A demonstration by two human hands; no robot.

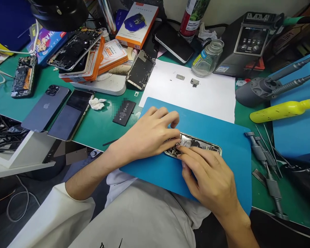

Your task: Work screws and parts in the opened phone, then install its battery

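- Two bare hands on one opened phone (193, 143), which lies flat around the middle of the blue mat (234, 151), innards facing up.
- Left hand (155, 135): fingers bunched narrow over the phone's end nearer the mat's left side. Can't tell if there's some tiny part between the tips.
- Right hand (213, 175): fingers bent and close together, tips at that same end, palm over the mat's near half. Can't tell whether it's pinching anything either.
- Handling-wise, I'd guess the phone is pretty light, so a sideways push might make it skate, though the mat probably gives some grip.
- Frame looks stiff and maybe a bit slick. I'd hold it by the long sides and keep fingers off the innards, cos that stuff is likely fragile.
- Battery (124, 113), just off the mat's left edge: probably dense for its size and soft-skinned. Edges only, no bending imo.
- Metal plate (180, 77) on the paper (217, 100) past the mat's far edge: small, likely thin and easy to bend. I'd pinch it by its edges.
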